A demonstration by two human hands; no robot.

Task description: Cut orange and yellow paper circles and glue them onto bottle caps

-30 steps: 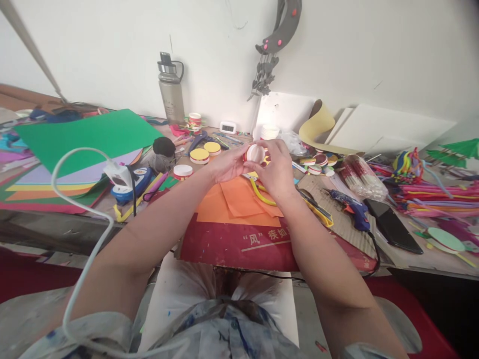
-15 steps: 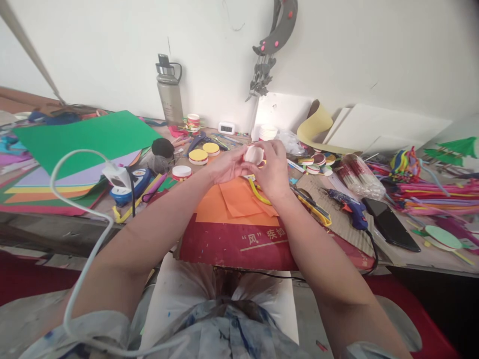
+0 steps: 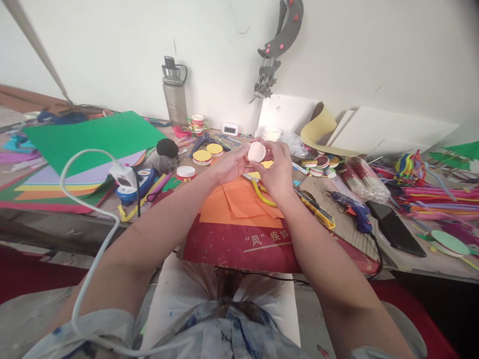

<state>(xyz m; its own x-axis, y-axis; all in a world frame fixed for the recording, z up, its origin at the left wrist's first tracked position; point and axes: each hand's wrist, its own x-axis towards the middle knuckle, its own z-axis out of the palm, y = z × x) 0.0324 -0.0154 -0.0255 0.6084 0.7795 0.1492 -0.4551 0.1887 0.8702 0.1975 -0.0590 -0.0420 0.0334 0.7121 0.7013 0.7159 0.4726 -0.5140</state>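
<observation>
Between both hands is a small white paper cup (image 3: 256,152), its pale round end turned toward me and a red rim at its edge. My left hand (image 3: 236,163) is closed on its left side, and the fingers and thumb of my right hand (image 3: 275,167) grip its right side. Under the hands lie orange paper sheets (image 3: 243,199) on a dark red board (image 3: 224,249). Yellow-handled scissors (image 3: 263,194) rest on the sheets, just below my right hand. Left of the hands stand short round pieces with yellow tops (image 3: 202,157) and one with a white top (image 3: 186,173).
A hot glue gun (image 3: 354,212), a phone (image 3: 395,228) and a yellow utility knife (image 3: 318,212) lie to the right. A tall bottle (image 3: 174,94) stands by the wall. Green paper (image 3: 97,139) covers the left side, and a white cable (image 3: 95,264) loops over my left arm.
The cup has been turned in the hands: its hollow inside faced me earlier, and now a flat-looking white round end does. Both hands stay on it. The view has shifted slightly.
</observation>
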